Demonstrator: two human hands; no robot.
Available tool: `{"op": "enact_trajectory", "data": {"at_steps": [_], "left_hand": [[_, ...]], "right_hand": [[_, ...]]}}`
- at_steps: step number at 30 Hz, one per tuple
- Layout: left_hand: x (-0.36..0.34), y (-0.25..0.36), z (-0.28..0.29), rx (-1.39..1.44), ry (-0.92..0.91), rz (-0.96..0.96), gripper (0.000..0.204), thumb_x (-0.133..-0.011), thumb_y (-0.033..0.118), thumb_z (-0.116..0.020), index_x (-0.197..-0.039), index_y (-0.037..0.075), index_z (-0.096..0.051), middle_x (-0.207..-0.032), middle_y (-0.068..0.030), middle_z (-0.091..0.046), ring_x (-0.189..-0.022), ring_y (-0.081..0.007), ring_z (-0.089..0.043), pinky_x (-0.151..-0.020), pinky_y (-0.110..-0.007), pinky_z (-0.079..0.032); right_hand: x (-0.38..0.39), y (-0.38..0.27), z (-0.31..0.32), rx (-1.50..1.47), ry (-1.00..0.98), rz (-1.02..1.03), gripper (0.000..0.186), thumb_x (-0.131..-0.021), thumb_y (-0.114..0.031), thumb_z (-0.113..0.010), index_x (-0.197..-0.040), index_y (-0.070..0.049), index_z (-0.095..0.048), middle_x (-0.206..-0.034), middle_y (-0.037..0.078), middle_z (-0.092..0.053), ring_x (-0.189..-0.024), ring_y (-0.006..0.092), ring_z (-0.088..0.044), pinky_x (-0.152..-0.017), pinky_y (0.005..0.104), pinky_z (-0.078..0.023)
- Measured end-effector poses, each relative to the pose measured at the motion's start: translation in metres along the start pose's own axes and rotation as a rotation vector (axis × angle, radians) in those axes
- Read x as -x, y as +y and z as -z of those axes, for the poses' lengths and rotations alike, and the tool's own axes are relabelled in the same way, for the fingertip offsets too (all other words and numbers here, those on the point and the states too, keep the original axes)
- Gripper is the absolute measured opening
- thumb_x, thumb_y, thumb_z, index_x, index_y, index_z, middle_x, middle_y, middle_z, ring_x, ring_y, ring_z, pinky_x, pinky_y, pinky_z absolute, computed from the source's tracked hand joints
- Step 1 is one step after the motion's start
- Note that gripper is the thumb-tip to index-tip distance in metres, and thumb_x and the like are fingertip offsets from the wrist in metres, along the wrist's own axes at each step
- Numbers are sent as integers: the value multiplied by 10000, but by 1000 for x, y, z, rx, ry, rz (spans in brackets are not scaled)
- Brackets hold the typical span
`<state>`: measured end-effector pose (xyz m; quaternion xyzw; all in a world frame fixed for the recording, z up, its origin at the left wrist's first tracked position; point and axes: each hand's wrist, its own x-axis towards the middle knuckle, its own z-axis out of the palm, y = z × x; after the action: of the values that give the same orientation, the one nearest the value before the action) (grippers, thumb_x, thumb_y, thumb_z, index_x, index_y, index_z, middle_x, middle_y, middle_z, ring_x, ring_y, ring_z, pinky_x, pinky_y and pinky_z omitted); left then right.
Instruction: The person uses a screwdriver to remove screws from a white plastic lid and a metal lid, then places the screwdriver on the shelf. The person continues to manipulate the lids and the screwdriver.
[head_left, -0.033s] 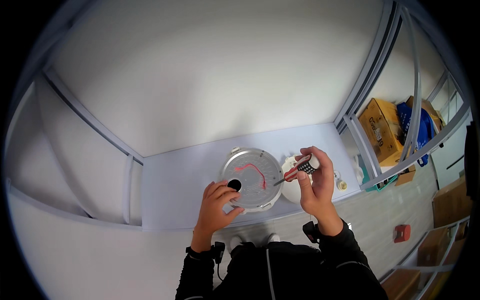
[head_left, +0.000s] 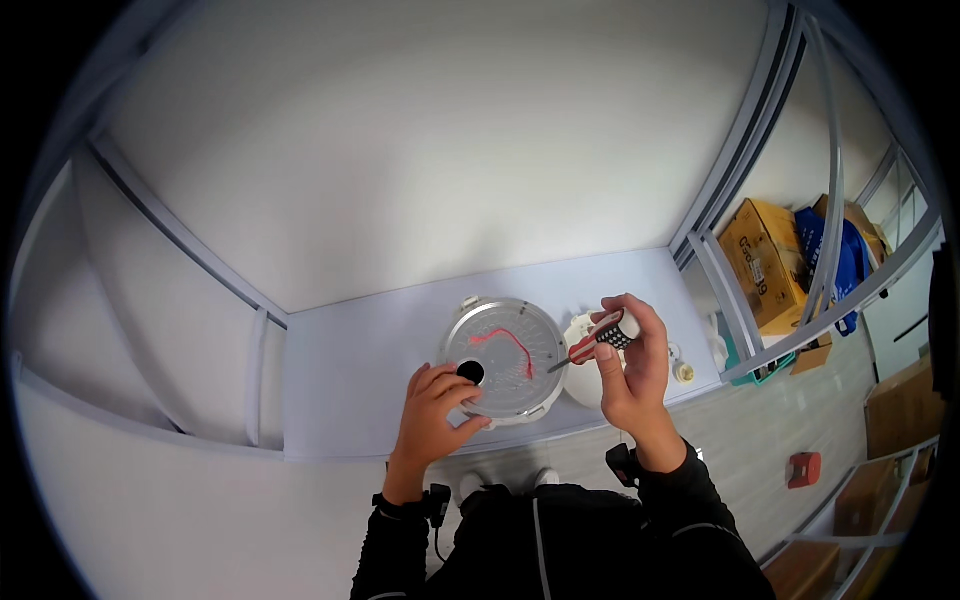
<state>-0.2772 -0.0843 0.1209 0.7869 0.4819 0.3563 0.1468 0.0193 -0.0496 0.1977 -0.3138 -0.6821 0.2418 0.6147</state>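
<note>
A round silvery disc-shaped appliance part with a pale rim lies on the table; it looks like a cooker lid. A red wire curves over its face. Beside a black round spot, my left hand grips the near left edge, fingers bent over the rim and thumb at the front. My right hand is closed around the red, white and black handle of a screwdriver. Its shaft slants down left, the tip at or just over the right rim; contact cannot be told.
Partly behind my right hand is a white rounded part. Small pieces lie near the table's right end. Grey frame posts flank the table. To the right are cardboard boxes, a blue bag and a red stool.
</note>
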Motion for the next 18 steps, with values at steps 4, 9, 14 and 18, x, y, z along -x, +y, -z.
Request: {"op": "enact_trajectory", "data": {"at_steps": [4,9,14,18], "left_hand": [[3,12,-16,-117,57,-17,404,-644,371,-966,-949,166,-798,-985,58,-716,-1196,-217,-599,-1199,-591,-295],[-1,34,-40,-235,171,-8,420,-596,430,-981,-883,194,-785,-884,107,-686,-1013,-161,-572,-1113,-508,-292],[-4,45,-69,-314,314,-9,423,-581,475,-980,-832,220,-754,-855,114,-668,-904,-158,-526,-947,-452,-288],[-10,58,-84,-390,357,14,434,-607,524,-962,-803,228,-713,-822,118,-617,-877,-155,-491,-862,-447,-273]], "right_hand": [[2,2,8,-43,12,-13,560,-1004,11,-632,-1521,18,-417,-1367,218,-562,-1171,289,-632,-1050,424,-505],[6,9,24,-55,10,-8,572,-1000,15,-648,-1523,17,-416,-1383,217,-549,-1172,286,-628,-1043,420,-511],[12,13,38,-72,27,-15,577,-1000,27,-646,-1527,17,-413,-1384,214,-544,-1173,272,-616,-1032,416,-515],[17,17,51,-68,41,-34,577,-1008,12,-655,-1531,15,-411,-1389,210,-541,-1177,264,-612,-1024,405,-527]]}}
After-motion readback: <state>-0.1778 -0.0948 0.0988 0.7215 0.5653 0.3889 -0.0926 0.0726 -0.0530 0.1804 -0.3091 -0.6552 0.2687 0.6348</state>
